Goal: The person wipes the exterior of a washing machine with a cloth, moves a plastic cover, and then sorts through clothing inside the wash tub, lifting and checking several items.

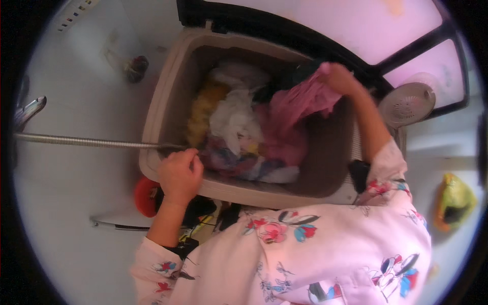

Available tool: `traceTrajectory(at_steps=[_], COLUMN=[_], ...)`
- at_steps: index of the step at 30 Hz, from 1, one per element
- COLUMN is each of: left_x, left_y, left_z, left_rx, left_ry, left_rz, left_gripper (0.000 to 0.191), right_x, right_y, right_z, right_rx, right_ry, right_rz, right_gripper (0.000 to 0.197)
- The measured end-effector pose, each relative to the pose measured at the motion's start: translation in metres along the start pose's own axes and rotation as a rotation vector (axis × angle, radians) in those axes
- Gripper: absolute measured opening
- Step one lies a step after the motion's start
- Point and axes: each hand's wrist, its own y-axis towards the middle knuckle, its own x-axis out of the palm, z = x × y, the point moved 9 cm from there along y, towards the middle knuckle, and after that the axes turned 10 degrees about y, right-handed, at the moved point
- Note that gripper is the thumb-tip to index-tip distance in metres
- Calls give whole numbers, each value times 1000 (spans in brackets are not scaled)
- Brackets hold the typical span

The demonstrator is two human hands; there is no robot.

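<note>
A beige plastic laundry tub (244, 196) stands before me with its top uncovered. Inside lie a crumpled white cloth (238, 118), a yellow cloth (207, 106) and patterned clothes (232, 162). My right hand (339, 80), over the far right side, grips a pink cloth (299, 103); it hangs down into the tub. My left hand (180, 173) is curled at the tub's near left corner. A ribbed metal hose (87, 141) comes in from the left and reaches those fingers. Whether they hold the hose or just the rim is unclear.
Behind the tub is a black-framed window (366, 57). A round perforated plastic piece (408, 105) sits at the right. An orange-red container (145, 196) stands below the left corner, and a yellow-green bag (455, 202) is at far right. Metal tap (30, 110) at left.
</note>
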Motion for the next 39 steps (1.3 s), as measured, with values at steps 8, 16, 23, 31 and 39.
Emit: traceTrajectory(at_steps=[8,16,23,31,39], left_x=[3,17,13,5,-8], left_y=[-5,5,4,4,18], left_z=[-9,-9,-16,-15,15], left_rx=[22,12,-5,-8,-3], left_ry=[33,67,34,27,-45], left_rz=[10,-164,-61,34,85], left_gripper=[13,15,11,13,10], right_x=[284,495,488,285,4], right_y=[43,-25,-14,28,13], right_z=[108,188,152,54,-4], right_rx=[189,411,212,-97,-16], right_ry=[263,89,-126,-219,437], right_rz=[102,-405,-637,-775,34], right_gripper=[39,39,38,38,24])
